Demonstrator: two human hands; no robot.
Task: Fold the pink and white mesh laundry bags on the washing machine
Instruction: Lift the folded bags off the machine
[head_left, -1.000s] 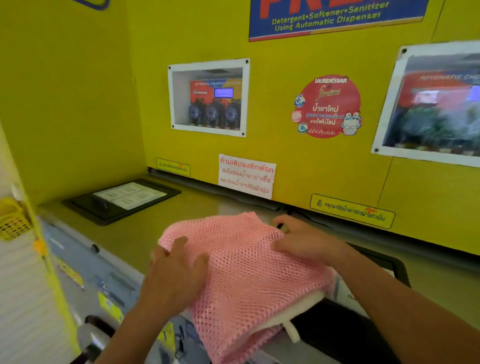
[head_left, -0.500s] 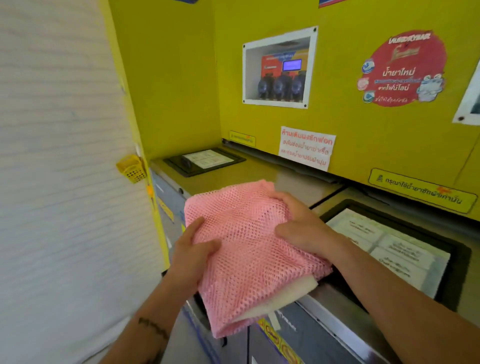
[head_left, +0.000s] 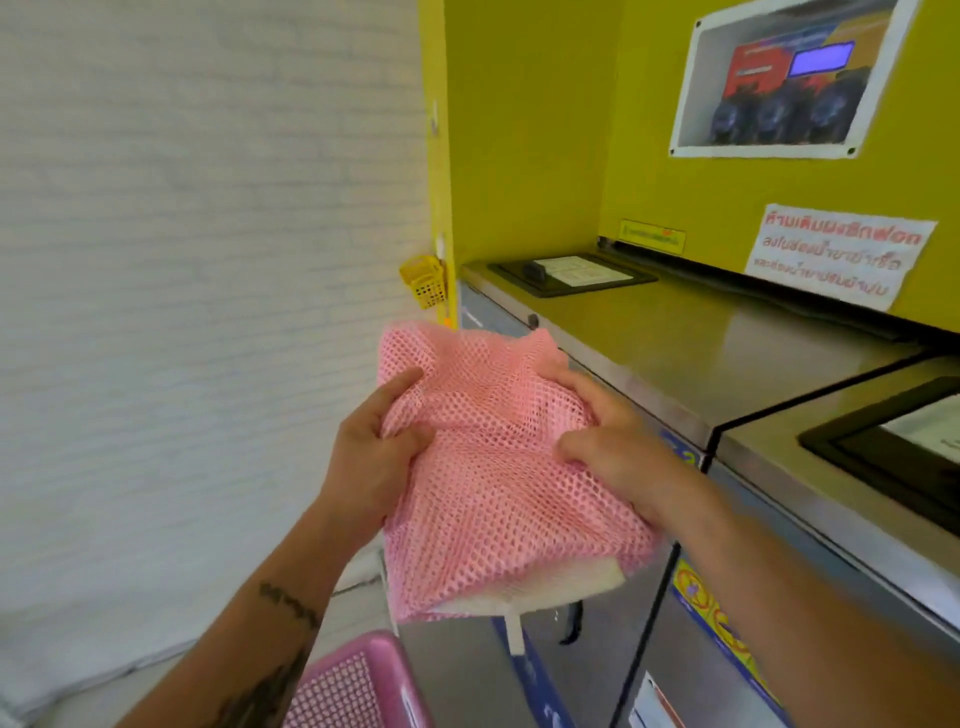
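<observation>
A folded pink mesh laundry bag (head_left: 493, 483) hangs in the air in front of the washing machine (head_left: 691, 353), clear of its steel top. A white mesh bag (head_left: 530, 592) shows as a pale layer under the pink one's lower edge, with a white strap dangling. My left hand (head_left: 374, 457) grips the stack's left side, thumb on top. My right hand (head_left: 613, 441) grips its right side, fingers pressed into the mesh.
A pink plastic basket (head_left: 358, 686) sits low, just under the bags. A small yellow basket (head_left: 423, 280) hangs on the yellow partition edge. A white brick wall fills the left. A second machine (head_left: 831, 467) with a black lid stands at the right.
Both hands lifted the folded bags off the machine top and carried them left and toward me, past the front edge. The view turned left and a pink basket came into sight below.
</observation>
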